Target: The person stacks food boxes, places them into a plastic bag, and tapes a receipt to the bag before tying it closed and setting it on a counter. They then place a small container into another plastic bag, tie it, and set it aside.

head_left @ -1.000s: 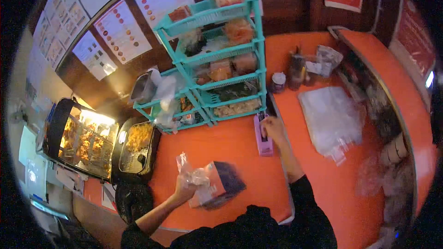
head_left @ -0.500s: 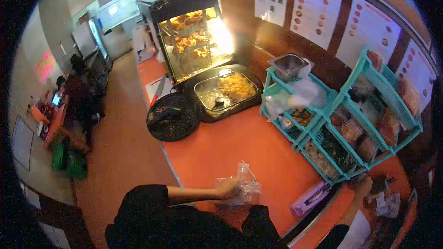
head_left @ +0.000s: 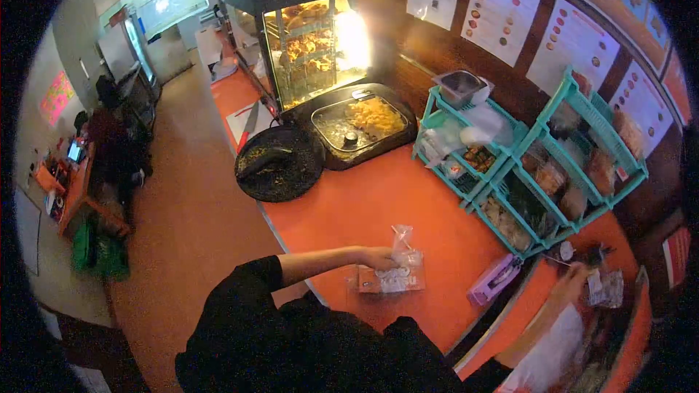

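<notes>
A clear plastic bag with printed lettering [head_left: 393,280] lies on the orange counter in front of me. My left hand [head_left: 378,257] is closed on its upper part, and the bag's loose end sticks up past the fingers. Over at the right, my right hand [head_left: 572,284] reaches across the counter's lower side section. Its fingers are drawn together beside some small clear packets [head_left: 606,288] and a small white round item [head_left: 566,250]. What the right fingers hold, if anything, is too small to make out.
A purple box [head_left: 495,279] lies between my hands. Beyond stand teal baskets [head_left: 510,175] of packaged goods, a metal tray of yellow food [head_left: 375,118], a round black lid [head_left: 278,164], a red-handled knife [head_left: 249,127] and a lit food cabinet [head_left: 306,44]. A person is at far left.
My right hand has come out from beside the teal basket to the small packets. My left hand stays on the bag, which now lies flatter with its lettering showing. The view has shifted slightly.
</notes>
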A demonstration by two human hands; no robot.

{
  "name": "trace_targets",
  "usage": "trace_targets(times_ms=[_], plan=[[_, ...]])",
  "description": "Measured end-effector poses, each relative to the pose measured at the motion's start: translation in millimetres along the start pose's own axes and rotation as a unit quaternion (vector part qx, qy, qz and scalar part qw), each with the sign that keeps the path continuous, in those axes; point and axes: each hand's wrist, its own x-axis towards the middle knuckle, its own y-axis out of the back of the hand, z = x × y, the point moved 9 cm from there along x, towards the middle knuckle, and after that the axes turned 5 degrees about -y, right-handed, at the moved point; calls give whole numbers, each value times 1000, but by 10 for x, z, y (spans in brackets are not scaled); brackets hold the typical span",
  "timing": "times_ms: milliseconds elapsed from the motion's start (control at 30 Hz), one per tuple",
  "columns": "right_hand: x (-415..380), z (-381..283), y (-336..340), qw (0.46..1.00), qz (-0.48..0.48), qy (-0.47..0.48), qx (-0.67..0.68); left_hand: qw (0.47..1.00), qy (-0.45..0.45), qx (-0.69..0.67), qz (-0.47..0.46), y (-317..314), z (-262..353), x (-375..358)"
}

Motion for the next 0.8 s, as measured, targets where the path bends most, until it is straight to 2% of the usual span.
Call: trace_targets(times_ms=[33,67,100,133,167,200,233,267,300,367,400,467,500,533,567,600,633,667,800], plan=[[-377,-465,-75,997,-45,-9,65,998,37,-33,-39,59,113,22],[-995,-221,-714,961,-200,-52,186,992,74,-66,-81,5,165,60],[-1522,-738,-968,935,-298,-120,150,998,-60,-18,-22,-49,18,185],[-1909,-1449,-1072,928,-282,-7,243,996,-75,18,-50,-41,162,196],[-2385,-1619,-1418,914,-295,-10,278,992,-91,50,-75,48,323,263],[-2554,-1950,-1441,923,-247,18,293,995,-58,-6,-78,100,283,229],[-2796,-2018,-1531,942,-210,-16,260,994,-25,-60,-83,105,221,186],[-2965,-1954,-1600,958,-172,-52,224,991,-33,-71,-106,-10,58,267],[-3091,-1846,-1673,962,-163,-68,207,992,-10,-32,-120,25,151,272],[-3177,-1899,-1667,981,-117,52,146,981,65,130,-131,231,516,249],[-3142,-1923,-1615,985,-109,39,131,970,92,183,-128,269,616,245],[-3014,-1995,-1630,980,-162,-1,113,964,90,233,-96,263,655,250],[-3001,-2064,-1603,985,-144,-16,91,964,73,247,-71,233,601,267],[-3018,-1887,-1704,950,-143,-183,211,962,67,266,4,349,671,262],[-3087,-1830,-1752,916,-141,-266,266,963,59,264,-6,316,692,228],[-3177,-1780,-1793,873,-127,-348,318,969,60,236,51,388,724,161],[-3117,-1910,-1689,934,-125,-268,198,971,63,206,106,456,757,97],[-3086,-2076,-1630,973,-123,-183,74,973,59,204,96,384,674,82],[-3178,-2101,-1653,983,-62,-170,39,978,33,127,161,347,445,22]])
